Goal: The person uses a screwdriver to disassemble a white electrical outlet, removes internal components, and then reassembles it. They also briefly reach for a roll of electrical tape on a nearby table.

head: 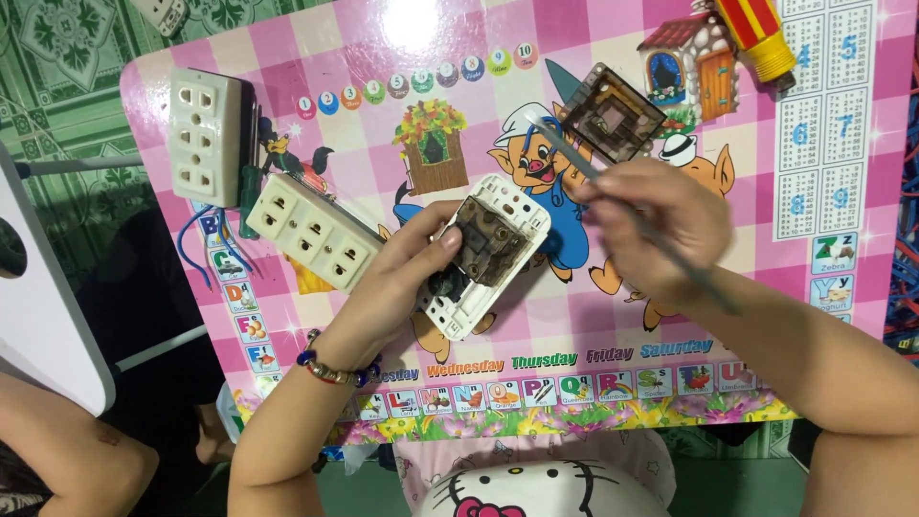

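L hand (402, 273) is gripping an opened white socket (486, 254) (brown insides up); R hand (661, 230) is pinching a thin grey tool (574, 158) w/ a brown plate (611, 113) sitting just beyond its tip.

You work at a small pink checkered table (613, 316) printed with cartoon animals, numbers and letters. Glare from an overhead light falls near its far edge. Green patterned floor (67, 67) lies beyond. A white board (43, 316) leans at your left.
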